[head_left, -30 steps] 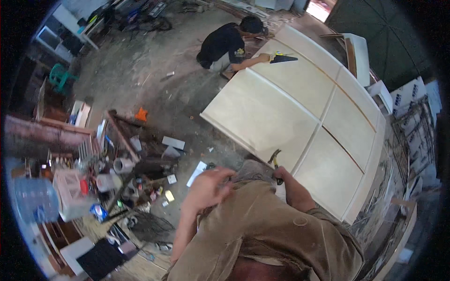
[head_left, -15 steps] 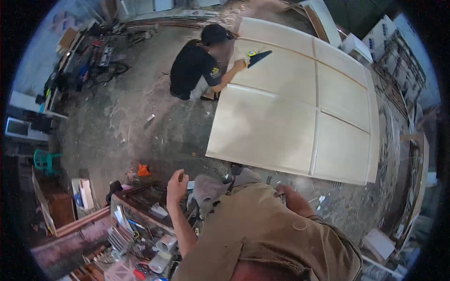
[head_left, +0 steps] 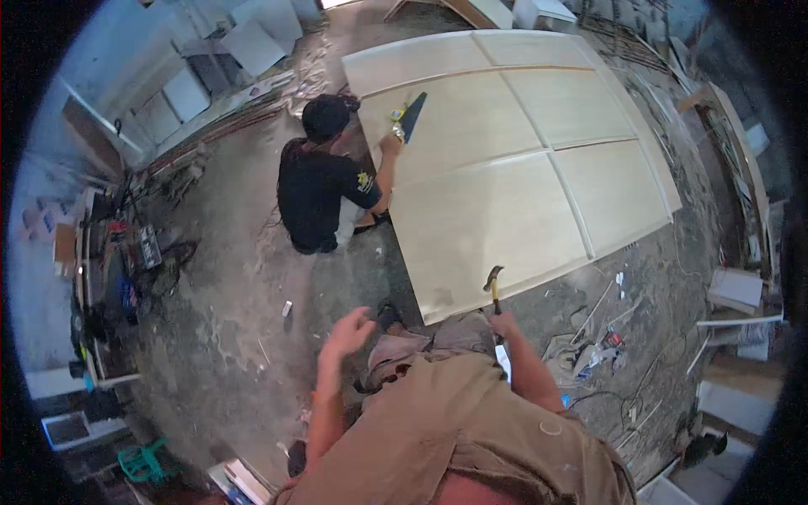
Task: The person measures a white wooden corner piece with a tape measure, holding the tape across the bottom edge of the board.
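Observation:
My right hand [head_left: 504,325] is closed round the handle of a claw hammer [head_left: 495,290], whose head points up and away from me over the near edge of the big panel. My left hand [head_left: 347,333] hangs in the air left of my knees, its fingers loosely apart and nothing seen in them. The large pale wooden panel [head_left: 488,215], divided by raised strips, lies ahead of me. At its left edge crouches a person in a black shirt [head_left: 324,189], one hand on a handsaw [head_left: 412,116] above the panel. A yellow item, perhaps a tape measure [head_left: 396,115], is by that hand.
Scraps and offcuts [head_left: 589,353] litter the concrete floor [head_left: 236,278] right of my legs. A green plastic chair [head_left: 143,461] stands at the lower left. White boards [head_left: 736,289] are stacked at the right, and others [head_left: 252,46] lean at the far left wall.
My view has turned and I am nearer the panel; the workbench clutter at lower left has left the picture. The hammer in my right hand now shows. The other person's saw points more upright.

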The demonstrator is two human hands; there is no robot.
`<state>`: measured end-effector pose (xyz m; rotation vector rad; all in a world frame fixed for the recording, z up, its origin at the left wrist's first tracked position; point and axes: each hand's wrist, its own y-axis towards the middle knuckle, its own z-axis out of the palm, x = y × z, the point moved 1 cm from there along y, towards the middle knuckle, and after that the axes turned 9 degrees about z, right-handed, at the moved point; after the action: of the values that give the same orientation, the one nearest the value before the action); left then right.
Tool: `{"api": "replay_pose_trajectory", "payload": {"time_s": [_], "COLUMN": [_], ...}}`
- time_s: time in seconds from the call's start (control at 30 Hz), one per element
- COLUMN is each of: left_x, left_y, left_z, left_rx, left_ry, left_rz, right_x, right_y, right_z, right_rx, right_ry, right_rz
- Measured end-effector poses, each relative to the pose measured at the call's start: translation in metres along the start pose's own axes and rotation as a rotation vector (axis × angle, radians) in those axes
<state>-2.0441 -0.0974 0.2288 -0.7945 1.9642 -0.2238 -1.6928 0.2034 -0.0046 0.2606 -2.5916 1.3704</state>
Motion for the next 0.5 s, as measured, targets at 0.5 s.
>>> {"api": "replay_pose_trajectory", "payload": {"time_s": [0.5], "left_x": [-0.013], "left_y": [0.204], "left_z": [-0.095], "left_rx": [0.067], "left_ry": [0.075], "left_rz": [0.282], "right_x": [0.033], "right_y": [-0.071], "right_z": [0.092], "right_rx": [0.121], "right_ry": [0.388], "right_rz": [0.381]}}
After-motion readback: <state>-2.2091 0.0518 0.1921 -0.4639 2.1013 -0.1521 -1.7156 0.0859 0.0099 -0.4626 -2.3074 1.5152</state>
